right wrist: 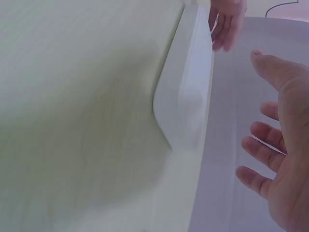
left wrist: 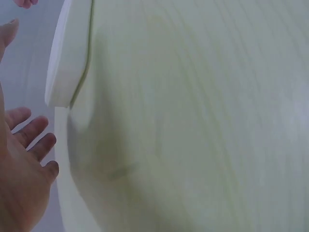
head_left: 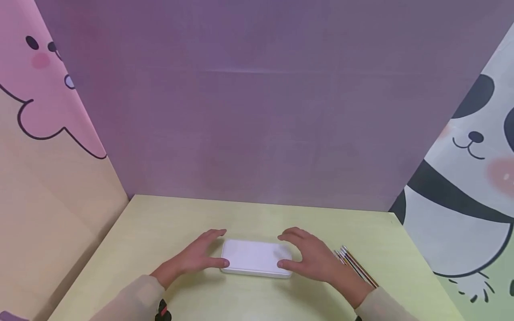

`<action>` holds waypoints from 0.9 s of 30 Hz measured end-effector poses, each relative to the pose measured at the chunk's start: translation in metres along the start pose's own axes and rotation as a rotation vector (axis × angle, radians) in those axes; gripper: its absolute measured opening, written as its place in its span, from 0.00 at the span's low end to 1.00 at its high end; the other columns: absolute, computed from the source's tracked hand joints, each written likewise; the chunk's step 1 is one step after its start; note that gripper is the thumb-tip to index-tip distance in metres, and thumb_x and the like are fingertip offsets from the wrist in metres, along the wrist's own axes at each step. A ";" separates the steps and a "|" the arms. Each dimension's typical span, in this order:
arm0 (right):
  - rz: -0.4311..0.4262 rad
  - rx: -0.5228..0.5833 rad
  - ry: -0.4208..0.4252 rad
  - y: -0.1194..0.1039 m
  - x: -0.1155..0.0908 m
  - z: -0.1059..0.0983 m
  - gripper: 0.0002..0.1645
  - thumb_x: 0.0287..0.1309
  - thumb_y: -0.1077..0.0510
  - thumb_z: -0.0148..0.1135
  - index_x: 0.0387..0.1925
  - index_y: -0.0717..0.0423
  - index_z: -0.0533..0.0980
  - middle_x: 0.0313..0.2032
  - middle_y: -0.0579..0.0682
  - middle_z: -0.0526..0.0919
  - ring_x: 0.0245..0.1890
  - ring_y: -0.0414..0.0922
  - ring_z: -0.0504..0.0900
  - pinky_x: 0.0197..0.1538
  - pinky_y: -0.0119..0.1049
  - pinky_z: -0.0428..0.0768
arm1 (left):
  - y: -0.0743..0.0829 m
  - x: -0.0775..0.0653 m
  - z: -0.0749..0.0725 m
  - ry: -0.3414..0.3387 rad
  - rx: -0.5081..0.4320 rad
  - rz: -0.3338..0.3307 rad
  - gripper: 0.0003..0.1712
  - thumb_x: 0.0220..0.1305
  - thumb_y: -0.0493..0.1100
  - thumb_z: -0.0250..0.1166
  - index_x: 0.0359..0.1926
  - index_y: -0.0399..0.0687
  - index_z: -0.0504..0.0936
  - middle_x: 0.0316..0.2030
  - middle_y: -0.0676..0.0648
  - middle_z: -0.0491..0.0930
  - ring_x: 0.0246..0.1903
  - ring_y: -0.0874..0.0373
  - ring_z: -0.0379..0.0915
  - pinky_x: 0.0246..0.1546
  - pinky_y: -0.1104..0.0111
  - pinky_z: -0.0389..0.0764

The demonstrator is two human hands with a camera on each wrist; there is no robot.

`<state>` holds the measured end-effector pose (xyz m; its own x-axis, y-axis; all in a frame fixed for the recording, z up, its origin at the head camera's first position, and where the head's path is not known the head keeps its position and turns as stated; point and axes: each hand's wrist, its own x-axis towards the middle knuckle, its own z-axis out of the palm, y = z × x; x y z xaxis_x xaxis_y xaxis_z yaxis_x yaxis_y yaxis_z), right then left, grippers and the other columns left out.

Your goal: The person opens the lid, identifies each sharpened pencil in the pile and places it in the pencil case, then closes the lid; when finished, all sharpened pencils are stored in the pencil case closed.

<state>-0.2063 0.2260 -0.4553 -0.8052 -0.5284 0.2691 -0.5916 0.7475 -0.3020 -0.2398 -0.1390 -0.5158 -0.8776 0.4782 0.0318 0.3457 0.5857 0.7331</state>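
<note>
A white rectangular case (head_left: 257, 257) with rounded corners lies flat on the pale yellow table, its smooth top facing up. My left hand (head_left: 196, 255) hovers at the case's left end, thumb and fingers spread apart. At the right end my right hand (head_left: 313, 256) is held the same way, its thumb overlapping the case's corner in the head view. Both wrist views show a gap between the fingers and the case (left wrist: 70, 53), also seen as a white slab (right wrist: 186, 92) in the right wrist view. Neither hand holds anything.
Several pencils (head_left: 355, 265) lie on the table (head_left: 180, 214) beside my right wrist, partly hidden by the forearm. A purple panel (head_left: 261, 111) rises behind the table. Side walls carry a pink cartoon figure (head_left: 44, 89) on the left and a panda (head_left: 462, 200) on the right.
</note>
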 end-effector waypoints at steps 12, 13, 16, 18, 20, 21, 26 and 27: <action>-0.014 0.055 -0.030 -0.015 0.019 0.047 0.27 0.51 0.37 0.76 0.50 0.43 0.84 0.49 0.34 0.83 0.52 0.39 0.82 0.56 0.41 0.83 | -0.003 0.005 0.013 -0.011 -0.125 -0.055 0.50 0.52 0.57 0.80 0.72 0.43 0.70 0.70 0.39 0.67 0.71 0.41 0.60 0.72 0.42 0.64; -0.013 0.054 -0.031 -0.016 0.019 0.049 0.26 0.51 0.37 0.76 0.50 0.42 0.84 0.49 0.34 0.83 0.52 0.39 0.82 0.56 0.41 0.83 | -0.003 0.006 0.014 -0.012 -0.123 -0.057 0.51 0.51 0.57 0.80 0.72 0.43 0.70 0.70 0.38 0.67 0.71 0.41 0.60 0.72 0.42 0.64; -0.002 0.061 -0.043 -0.020 0.019 0.054 0.26 0.51 0.38 0.76 0.49 0.42 0.84 0.50 0.36 0.84 0.53 0.41 0.82 0.56 0.42 0.82 | -0.005 0.007 0.016 -0.012 -0.110 -0.056 0.53 0.49 0.57 0.81 0.72 0.43 0.70 0.70 0.38 0.67 0.71 0.40 0.59 0.73 0.41 0.63; 0.009 0.055 -0.054 -0.022 0.019 0.057 0.26 0.50 0.37 0.76 0.49 0.42 0.84 0.50 0.37 0.84 0.53 0.42 0.82 0.56 0.43 0.82 | -0.007 0.007 0.017 -0.012 -0.088 -0.048 0.55 0.47 0.57 0.83 0.73 0.43 0.69 0.70 0.39 0.67 0.72 0.40 0.58 0.73 0.41 0.62; 0.016 0.044 -0.063 -0.023 0.019 0.059 0.26 0.50 0.37 0.76 0.48 0.42 0.84 0.51 0.38 0.85 0.53 0.42 0.82 0.56 0.43 0.82 | -0.010 0.008 0.019 -0.011 -0.056 -0.033 0.58 0.44 0.57 0.84 0.73 0.45 0.68 0.70 0.41 0.67 0.72 0.41 0.58 0.73 0.41 0.62; 0.016 0.036 -0.065 -0.023 0.019 0.060 0.26 0.50 0.37 0.77 0.48 0.42 0.85 0.51 0.38 0.85 0.53 0.42 0.82 0.56 0.43 0.82 | -0.012 0.008 0.021 -0.008 -0.032 -0.020 0.59 0.42 0.58 0.85 0.73 0.45 0.68 0.70 0.41 0.68 0.72 0.42 0.58 0.73 0.41 0.62; -0.004 0.020 -0.061 -0.025 0.021 0.063 0.26 0.48 0.36 0.77 0.47 0.43 0.85 0.49 0.37 0.86 0.53 0.42 0.81 0.56 0.43 0.82 | -0.016 0.008 0.026 0.020 0.050 0.031 0.61 0.38 0.56 0.86 0.72 0.45 0.67 0.67 0.46 0.70 0.70 0.46 0.58 0.73 0.43 0.64; -0.009 0.022 -0.060 -0.025 0.021 0.064 0.26 0.49 0.36 0.77 0.46 0.43 0.85 0.49 0.37 0.86 0.53 0.42 0.81 0.56 0.43 0.82 | -0.015 0.007 0.027 0.029 0.052 0.038 0.61 0.38 0.55 0.86 0.72 0.45 0.67 0.66 0.46 0.70 0.69 0.46 0.59 0.72 0.43 0.64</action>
<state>-0.2110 0.1705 -0.5002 -0.8004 -0.5590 0.2165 -0.5992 0.7341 -0.3196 -0.2428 -0.1269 -0.5452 -0.8724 0.4823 0.0792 0.3954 0.6013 0.6943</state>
